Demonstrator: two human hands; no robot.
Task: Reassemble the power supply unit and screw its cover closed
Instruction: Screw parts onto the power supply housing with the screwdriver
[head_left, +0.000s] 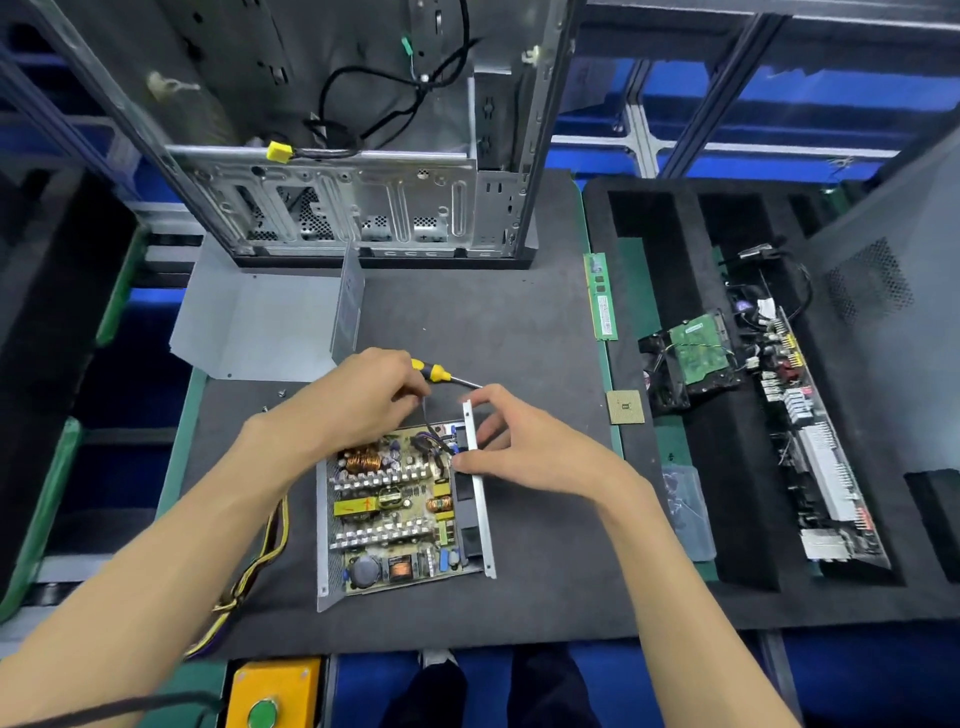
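Power supply unit (400, 514), lower centre of frame: open, circuit board exposed. Cover (260, 327) lies apart, upper left; loose screws (282, 393) beside it. Left hand (358, 400) pinches a dark wire; right hand (524, 447) grips the side wall. Screwdriver (441, 374) unused. Closing and screwing remain.

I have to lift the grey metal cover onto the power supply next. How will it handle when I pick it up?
The cover looks like thin folded sheet metal, so probably light and fairly stiff, though it may flex a little. One side stands upright, giving a place to grip. Its bare cut edges could be sharp, and the smooth surface may slide on the mat.
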